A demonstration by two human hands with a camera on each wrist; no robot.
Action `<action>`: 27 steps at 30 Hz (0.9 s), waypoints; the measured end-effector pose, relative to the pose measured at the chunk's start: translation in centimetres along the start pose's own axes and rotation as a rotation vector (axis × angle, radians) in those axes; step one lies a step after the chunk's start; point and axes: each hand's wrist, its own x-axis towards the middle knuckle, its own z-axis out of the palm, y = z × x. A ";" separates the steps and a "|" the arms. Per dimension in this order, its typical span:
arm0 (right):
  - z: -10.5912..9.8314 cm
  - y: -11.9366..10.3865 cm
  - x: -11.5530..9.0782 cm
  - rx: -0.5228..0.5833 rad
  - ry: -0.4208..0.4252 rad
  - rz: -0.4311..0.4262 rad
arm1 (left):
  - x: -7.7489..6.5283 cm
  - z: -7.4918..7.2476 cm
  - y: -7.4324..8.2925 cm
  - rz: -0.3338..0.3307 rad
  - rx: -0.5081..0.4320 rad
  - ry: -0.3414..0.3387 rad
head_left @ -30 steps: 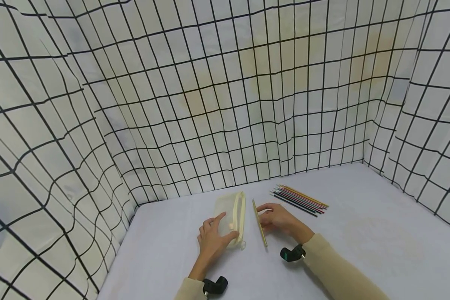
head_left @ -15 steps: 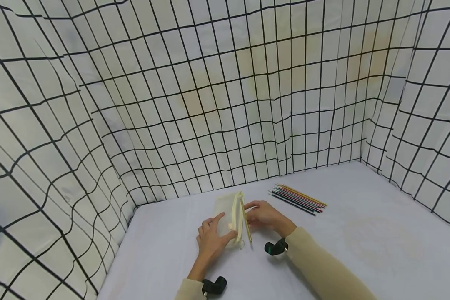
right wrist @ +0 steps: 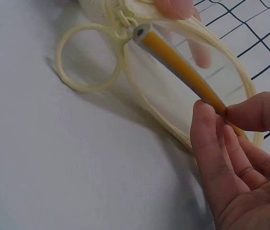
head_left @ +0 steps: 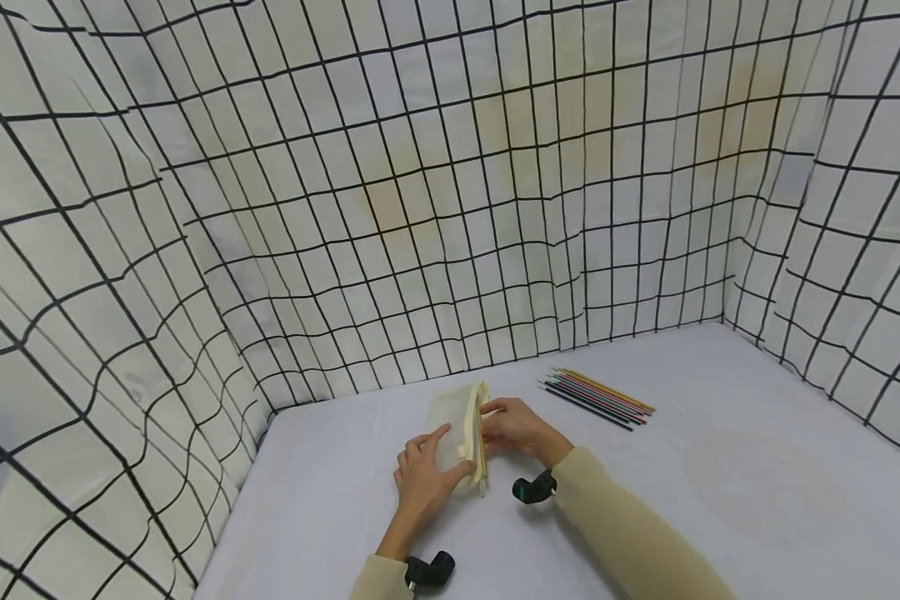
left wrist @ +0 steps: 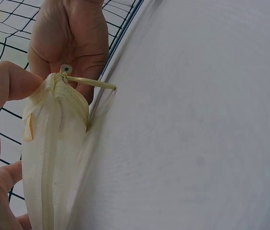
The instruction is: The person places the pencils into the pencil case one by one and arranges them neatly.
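Note:
A cream mesh zip pouch stands on the table with its zipped mouth facing right. My left hand grips it, thumb at the near end of the zip and fingers spread over the mesh side. Between thumb and fingertips my right hand pinches a yellow pencil, held lengthwise along the pouch's open mouth. In the right wrist view the pencil's near end, with its dark core, lies beside the zip pull ring. The far part of the pencil is hidden behind the right fingers.
Several coloured pencils lie side by side on the white table, behind and right of the right hand. White cloth walls with a black grid enclose the table at the back and sides.
My right hand has moved left with the yellow pencil, from apart from the pouch to right at its open mouth. The left hand has stayed on the pouch.

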 end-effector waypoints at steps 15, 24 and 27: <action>1.1 -0.3 0.1 0.015 0.064 0.014 | -0.1 -0.1 0.1 0.001 -0.002 0.005; 1.3 0.1 -0.1 -0.031 0.073 0.016 | -0.2 0.1 -0.1 0.014 -0.005 0.020; 0.9 0.1 -0.2 -0.042 0.081 0.010 | -0.1 0.2 -0.1 0.011 -0.004 0.018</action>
